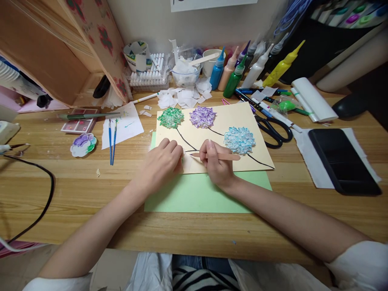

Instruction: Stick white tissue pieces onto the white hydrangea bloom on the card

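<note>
In the head view, taking the cream card [242, 117] as the clock's centre, much is cut off or unclear: the phone [344, 159] at 4 o'clock shows only a dark face, the marker bin [327, 44] at 1 o'clock runs out of frame, and the cream card's lower-left edge disappears behind the left hand [165, 161]. The left hand, at 8 o'clock, is curled palm down on the cream card; its fingertips are tucked under, so I cannot tell whether they pinch anything. A small pale patch beside them is hard to make out.

The right hand [216, 165], at 6 o'clock, is closed around a wooden-coloured pencil [224, 156], its tip pointing at 9 o'clock, close to a black drawn line. The cream card bears 3 textured blooms, green, purple and blue, and overlaps a green sheet [188, 198].
</note>
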{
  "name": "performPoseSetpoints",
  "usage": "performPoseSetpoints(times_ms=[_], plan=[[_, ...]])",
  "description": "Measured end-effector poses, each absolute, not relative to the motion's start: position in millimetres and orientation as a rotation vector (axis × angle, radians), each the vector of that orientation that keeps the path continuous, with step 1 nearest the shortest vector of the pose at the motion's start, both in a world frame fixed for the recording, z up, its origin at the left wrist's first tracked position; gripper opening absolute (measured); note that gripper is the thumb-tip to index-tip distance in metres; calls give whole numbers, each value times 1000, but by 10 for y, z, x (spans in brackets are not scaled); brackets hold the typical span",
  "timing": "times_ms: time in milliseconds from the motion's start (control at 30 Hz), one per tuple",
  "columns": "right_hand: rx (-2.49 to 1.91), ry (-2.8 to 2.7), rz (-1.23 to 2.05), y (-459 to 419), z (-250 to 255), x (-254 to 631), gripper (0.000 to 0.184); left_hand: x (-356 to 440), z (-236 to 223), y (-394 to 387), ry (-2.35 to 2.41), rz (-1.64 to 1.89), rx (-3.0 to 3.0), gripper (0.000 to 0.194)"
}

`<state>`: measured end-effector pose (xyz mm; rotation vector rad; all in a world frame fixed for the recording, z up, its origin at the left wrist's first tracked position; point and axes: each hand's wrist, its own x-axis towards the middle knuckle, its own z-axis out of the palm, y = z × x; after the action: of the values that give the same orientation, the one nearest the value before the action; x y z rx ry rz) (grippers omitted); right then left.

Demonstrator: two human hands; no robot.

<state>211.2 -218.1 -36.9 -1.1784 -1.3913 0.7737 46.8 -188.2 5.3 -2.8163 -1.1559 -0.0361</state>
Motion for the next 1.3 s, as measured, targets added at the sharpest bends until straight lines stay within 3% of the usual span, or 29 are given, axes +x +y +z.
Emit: performPoseSetpoints(times_ms=[1300], plan=[[-1201,-1305,989,-2141,-355,2120,51,427,-13,-1884,-1200,-261,-2830,8]])
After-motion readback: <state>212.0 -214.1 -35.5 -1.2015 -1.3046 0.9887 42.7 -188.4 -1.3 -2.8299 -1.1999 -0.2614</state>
